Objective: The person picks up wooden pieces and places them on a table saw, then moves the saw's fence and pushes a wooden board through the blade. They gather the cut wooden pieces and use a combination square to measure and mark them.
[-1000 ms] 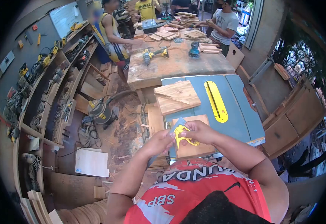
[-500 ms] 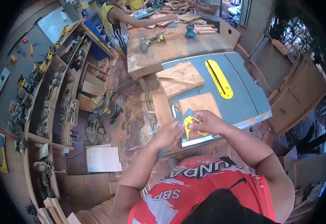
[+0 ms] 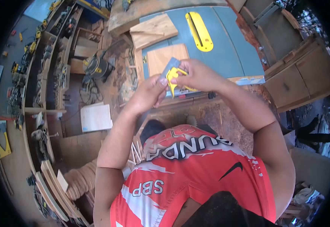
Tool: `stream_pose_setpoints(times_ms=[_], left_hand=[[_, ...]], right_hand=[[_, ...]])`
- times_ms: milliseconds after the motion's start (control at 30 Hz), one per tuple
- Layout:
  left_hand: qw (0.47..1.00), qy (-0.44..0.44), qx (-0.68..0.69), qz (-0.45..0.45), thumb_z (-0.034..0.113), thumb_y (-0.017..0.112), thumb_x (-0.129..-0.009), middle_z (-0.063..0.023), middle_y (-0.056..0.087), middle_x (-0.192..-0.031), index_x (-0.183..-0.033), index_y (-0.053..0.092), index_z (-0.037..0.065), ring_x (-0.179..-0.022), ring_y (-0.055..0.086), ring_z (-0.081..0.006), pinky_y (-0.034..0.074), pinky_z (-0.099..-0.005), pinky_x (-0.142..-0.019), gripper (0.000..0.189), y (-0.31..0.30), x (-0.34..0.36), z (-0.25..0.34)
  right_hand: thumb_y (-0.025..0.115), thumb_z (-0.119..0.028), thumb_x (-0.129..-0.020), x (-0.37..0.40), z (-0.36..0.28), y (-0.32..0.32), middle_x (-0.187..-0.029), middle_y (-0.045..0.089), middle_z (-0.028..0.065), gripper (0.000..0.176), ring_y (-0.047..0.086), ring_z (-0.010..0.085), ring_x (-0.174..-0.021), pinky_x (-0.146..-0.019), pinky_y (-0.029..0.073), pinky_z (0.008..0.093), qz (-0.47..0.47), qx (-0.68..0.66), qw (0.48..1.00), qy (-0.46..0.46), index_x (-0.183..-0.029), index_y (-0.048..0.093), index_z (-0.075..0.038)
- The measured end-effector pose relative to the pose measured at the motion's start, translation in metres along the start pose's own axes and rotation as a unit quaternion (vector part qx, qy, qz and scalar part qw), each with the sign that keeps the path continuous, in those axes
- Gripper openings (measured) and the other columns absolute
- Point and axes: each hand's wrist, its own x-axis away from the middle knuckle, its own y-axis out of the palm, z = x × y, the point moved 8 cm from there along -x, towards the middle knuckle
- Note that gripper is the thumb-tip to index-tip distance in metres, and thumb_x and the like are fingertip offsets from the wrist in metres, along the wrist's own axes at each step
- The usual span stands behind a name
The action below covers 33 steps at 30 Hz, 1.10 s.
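Biggest thing we see: blue saw table up top, w/ a yellow insert. To its right, a wooden cabinet. Two boards lie on the table's left part: far board & near board. On the floor at left we see a shop vac & a white panel. Hands meet over the table's near edge. Right hand is closed round a yellow piece. Left hand pinches a grey strip touching it.

View tipped down; hands sit higher, co-workers gone.
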Motion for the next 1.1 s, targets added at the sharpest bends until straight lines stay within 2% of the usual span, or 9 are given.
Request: stream_pose_setpoints(times_ms=[133,433,567,833,1033,1100], left_hand=[[0.999,0.025,0.006,0.030,0.036,0.042,-0.102,0.0031,0.041,-0.061,-0.091,0.052,0.007,-0.049,0.039,-0.0058,0.035,-0.0201,-0.044,0.032,0.005,0.006,0.002],[0.999,0.021,0.031,0.038,0.036,0.042,-0.102,0.0022,0.042,-0.062,-0.091,0.050,0.007,-0.049,0.039,-0.0062,0.036,-0.0201,-0.044,0.031,0.008,0.012,0.004],[0.998,0.013,0.036,0.046,0.035,0.042,-0.102,0.0021,0.042,-0.061,-0.092,0.050,0.007,-0.048,0.039,-0.0062,0.036,-0.0200,-0.044,0.031,0.000,0.017,0.000],[0.998,0.003,0.059,0.038,0.034,0.043,-0.101,0.0023,0.043,-0.062,-0.092,0.052,0.007,-0.048,0.040,-0.0061,0.036,-0.0197,-0.044,0.030,-0.039,0.017,-0.018],[0.998,-0.017,0.058,-0.016,0.034,0.045,-0.101,0.0025,0.043,-0.062,-0.092,0.053,0.007,-0.049,0.042,-0.0065,0.036,-0.0199,-0.043,0.029,-0.095,0.001,-0.061],[0.996,-0.063,0.043,-0.036,0.035,0.045,-0.100,0.0028,0.044,-0.062,-0.092,0.053,0.008,-0.049,0.042,-0.0068,0.037,-0.0205,-0.044,0.029,-0.118,-0.005,-0.083]], right_hand=[[0.072,-0.025,-0.080,-0.002,-0.009,-0.003,-0.072,0.065,0.0109,0.031,0.061,0.0155,-0.062,-0.060,0.048,0.0304,-0.021,0.094,0.995,-0.022,-0.086,0.060,0.003],[0.071,-0.031,-0.080,-0.002,-0.022,-0.002,-0.071,0.063,0.0126,0.036,0.062,0.0186,-0.068,-0.064,0.048,0.0342,-0.059,0.139,0.988,-0.042,-0.083,0.058,0.002],[0.071,-0.031,-0.081,-0.013,-0.016,0.007,-0.070,0.062,0.0118,0.035,0.060,0.0180,-0.066,-0.063,0.048,0.0334,-0.066,0.133,0.988,-0.043,-0.082,0.059,0.002],[0.068,-0.022,-0.085,-0.038,-0.019,0.033,-0.070,0.065,0.0047,0.025,0.058,0.0104,-0.061,-0.057,0.047,0.0282,-0.095,0.084,0.992,0.026,-0.089,0.064,0.002],[0.067,-0.019,-0.086,-0.083,0.027,0.070,-0.068,0.064,0.0024,0.019,0.058,0.0083,-0.060,-0.055,0.045,0.0261,-0.062,0.014,0.994,0.089,-0.089,0.064,-0.001],[0.066,-0.019,-0.087,-0.098,0.041,0.087,-0.067,0.064,0.0020,0.017,0.056,0.0078,-0.059,-0.053,0.044,0.0257,-0.042,-0.006,0.994,0.098,-0.090,0.064,-0.002]])
